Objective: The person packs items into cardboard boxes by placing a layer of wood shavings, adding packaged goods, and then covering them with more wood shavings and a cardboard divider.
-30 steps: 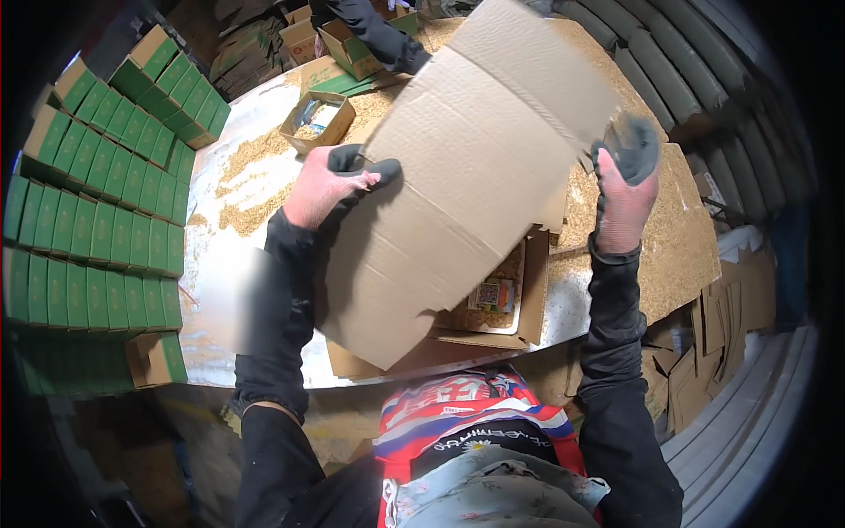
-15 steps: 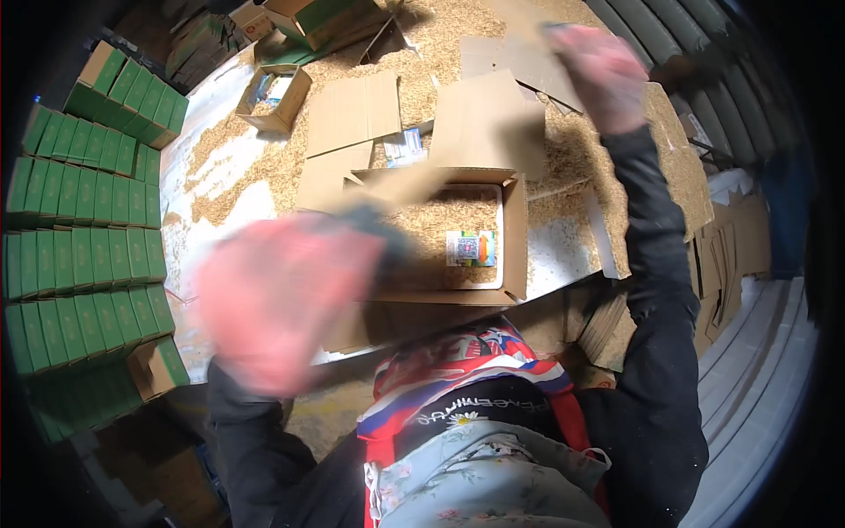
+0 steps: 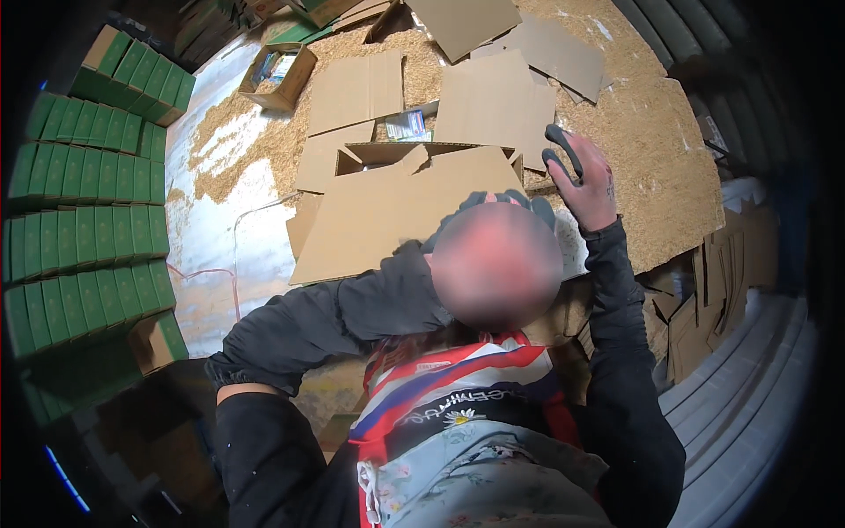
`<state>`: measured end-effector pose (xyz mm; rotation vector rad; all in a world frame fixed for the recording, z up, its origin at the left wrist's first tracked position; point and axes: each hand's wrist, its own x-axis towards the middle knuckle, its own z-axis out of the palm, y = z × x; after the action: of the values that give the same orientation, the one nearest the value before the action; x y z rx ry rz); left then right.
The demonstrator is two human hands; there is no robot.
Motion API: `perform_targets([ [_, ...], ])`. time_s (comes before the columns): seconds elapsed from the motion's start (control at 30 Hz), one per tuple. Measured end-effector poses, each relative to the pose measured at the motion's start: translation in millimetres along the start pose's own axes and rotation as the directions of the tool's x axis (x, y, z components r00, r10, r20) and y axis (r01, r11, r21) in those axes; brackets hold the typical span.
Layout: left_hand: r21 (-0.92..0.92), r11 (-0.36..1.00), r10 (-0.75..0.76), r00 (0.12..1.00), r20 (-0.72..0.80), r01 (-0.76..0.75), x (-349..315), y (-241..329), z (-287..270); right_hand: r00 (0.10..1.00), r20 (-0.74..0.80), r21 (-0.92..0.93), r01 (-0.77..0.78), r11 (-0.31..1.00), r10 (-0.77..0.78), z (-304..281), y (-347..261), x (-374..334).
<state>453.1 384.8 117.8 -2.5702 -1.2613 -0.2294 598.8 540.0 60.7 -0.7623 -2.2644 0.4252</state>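
A flat cardboard sheet (image 3: 378, 216) lies slanted over an open cardboard box (image 3: 387, 152), whose far wall and flap show behind it. My left hand (image 3: 495, 255), in a pink glove with dark grey fingertips, rests on the sheet's right part. Its fingers are spread; the back of the hand is blurred. To the right of the box, my right hand (image 3: 585, 183), gloved alike, is raised with thumb and fingers apart and nothing between them. The box's contents are hidden under the sheet.
Beyond the box, loose cardboard sheets (image 3: 356, 88) lie on wood-shaving-like bedding (image 3: 656, 167) over the table. A small open box (image 3: 278, 77) with packets stands at the far left. Stacked green boxes (image 3: 92, 238) line the left side; cardboard pieces (image 3: 704, 299) lean at the right.
My left hand has moved right, and a cardboard sheet now covers the box that stood open with shavings and a printed card inside. My right hand has come down nearer from the far right.
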Motion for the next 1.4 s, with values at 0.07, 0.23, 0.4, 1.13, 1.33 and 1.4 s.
perform_targets([
  [0.07,-0.447,0.893,-0.097,0.990,-0.102,0.041,-14.0,8.3,20.3,0.999,0.015,0.039,-0.052,0.998,0.051,3.6,0.9,-13.8],
  [0.23,-0.577,0.813,-0.101,0.995,0.003,0.085,-41.4,14.2,15.1,0.985,0.024,0.214,-0.174,0.961,0.173,9.9,-0.2,-28.7],
  [0.4,-0.769,0.634,-0.161,0.986,-0.034,0.077,-63.9,17.2,6.1,0.980,0.000,0.278,-0.189,0.942,0.197,0.6,-3.8,-37.6],
  [1.13,-0.703,0.554,-0.364,0.889,0.277,0.446,-54.3,13.0,78.6,0.870,0.240,0.450,-0.494,0.744,0.432,0.7,11.8,-79.8],
  [1.33,-0.871,-0.237,-0.852,0.339,0.399,0.431,-220.8,-85.9,84.9,0.609,0.712,0.635,-0.771,0.050,0.350,82.0,68.9,-127.3],
  [1.4,-0.765,-0.119,-0.822,0.370,0.433,0.633,-264.7,-62.1,139.8,0.597,0.738,0.507,-0.798,0.326,0.315,124.5,57.0,-116.3],
])
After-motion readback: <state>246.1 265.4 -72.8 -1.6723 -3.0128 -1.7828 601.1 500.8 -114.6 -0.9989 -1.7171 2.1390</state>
